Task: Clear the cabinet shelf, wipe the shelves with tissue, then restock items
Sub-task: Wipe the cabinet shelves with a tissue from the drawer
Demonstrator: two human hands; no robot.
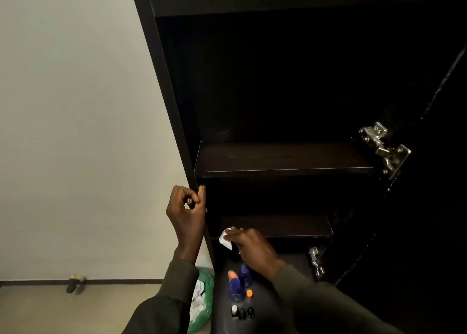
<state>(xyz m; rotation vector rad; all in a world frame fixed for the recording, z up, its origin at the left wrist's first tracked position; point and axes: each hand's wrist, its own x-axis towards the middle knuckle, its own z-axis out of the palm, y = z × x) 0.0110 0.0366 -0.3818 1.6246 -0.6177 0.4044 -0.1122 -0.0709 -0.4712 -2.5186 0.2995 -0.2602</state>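
Pale, matte wall fills the left half of the view, meeting a beige floor at a dark skirting strip. White tissue, crumpled into a small soft wad, is pinched in the curled fingers of the right hand at the left front corner of the lower shelf, a flat board of dark brown laminate. Above it lies the middle shelf, the same smooth dark board with a thin pale edge line, bare on its visible top. The left hand grips the narrow front edge of the cabinet side panel, thumb inside, fingers curled on the outer face. Both sleeves are olive-green fabric. Below the right hand, on a dark rounded surface, stand small containers: two blue bottles, one with a peach-coloured tip, an orange-capped one, and three small bottles with white or black caps. A green and white plastic bag, glossy and creased, sits just left of them. Shiny metal hinges are fixed to the open glossy black door at right.
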